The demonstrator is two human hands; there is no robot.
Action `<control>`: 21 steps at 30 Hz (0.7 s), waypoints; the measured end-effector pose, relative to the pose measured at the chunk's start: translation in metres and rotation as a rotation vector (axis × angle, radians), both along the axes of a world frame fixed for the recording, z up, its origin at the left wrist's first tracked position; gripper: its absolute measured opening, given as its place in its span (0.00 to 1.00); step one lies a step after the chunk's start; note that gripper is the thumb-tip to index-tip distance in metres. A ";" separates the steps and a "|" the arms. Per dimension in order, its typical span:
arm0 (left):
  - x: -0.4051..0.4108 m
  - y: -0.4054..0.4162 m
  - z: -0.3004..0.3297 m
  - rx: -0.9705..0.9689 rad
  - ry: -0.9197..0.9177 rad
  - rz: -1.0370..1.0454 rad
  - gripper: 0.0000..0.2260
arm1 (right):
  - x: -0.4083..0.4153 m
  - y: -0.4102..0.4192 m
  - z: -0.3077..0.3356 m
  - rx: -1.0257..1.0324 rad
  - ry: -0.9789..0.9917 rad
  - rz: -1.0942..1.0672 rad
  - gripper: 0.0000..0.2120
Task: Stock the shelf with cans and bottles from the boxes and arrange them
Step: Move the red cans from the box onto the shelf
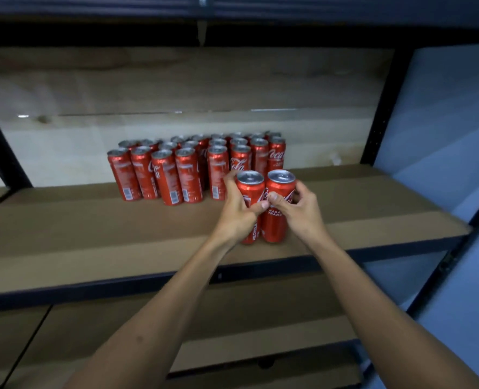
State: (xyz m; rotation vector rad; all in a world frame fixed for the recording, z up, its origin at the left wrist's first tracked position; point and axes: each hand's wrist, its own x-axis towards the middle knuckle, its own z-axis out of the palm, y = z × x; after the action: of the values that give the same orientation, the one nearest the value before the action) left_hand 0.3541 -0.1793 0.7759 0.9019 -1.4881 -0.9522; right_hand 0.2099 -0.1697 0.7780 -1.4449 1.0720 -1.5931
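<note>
Here, seen from above and behind a person's two bare forearms, both hands reach onto a brown shelf [92, 234] edged with a dark metal frame. Just right of the frame's centre, two tall red cola cans stand upright side by side, touching each other, close to the shelf's front edge. The left hand [237, 211] wraps around the left can [250, 189], its fingers curling behind the can near the silver top and its thumb lying across the front. The right hand [297, 209] grasps the right can [279, 192] the same way, fingers hooked round the can's right side and thumb pressed on the front. The two thumbs meet, tip to tip, where the cans touch. Both cans rise above the hands, so their silver lids and pull tabs show clearly, and their lower ends appear below the wrists; whether the bases rest on the shelf is not clear.

Directly behind the held pair, toward the back of the shelf, a block of matching red cans [196, 167] stands in tidy rows. The block stretches from centre left to just above the hands, and its nearest cans sit just behind the left hand's fingers. A pale wooden back panel [176, 88] fills the upper part of the frame. A lower shelf [232, 327] shows between the forearms at the bottom.
</note>
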 end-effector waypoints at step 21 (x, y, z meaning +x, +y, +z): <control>-0.006 -0.064 -0.069 0.255 -0.404 0.231 0.35 | -0.063 -0.077 -0.052 0.284 0.210 0.170 0.30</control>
State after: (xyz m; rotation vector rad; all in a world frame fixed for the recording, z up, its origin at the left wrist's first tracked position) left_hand 0.3482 -0.2437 0.7071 1.4870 -1.5706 -0.8301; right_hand 0.1469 -0.2463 0.7260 -1.4859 1.2054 -1.1377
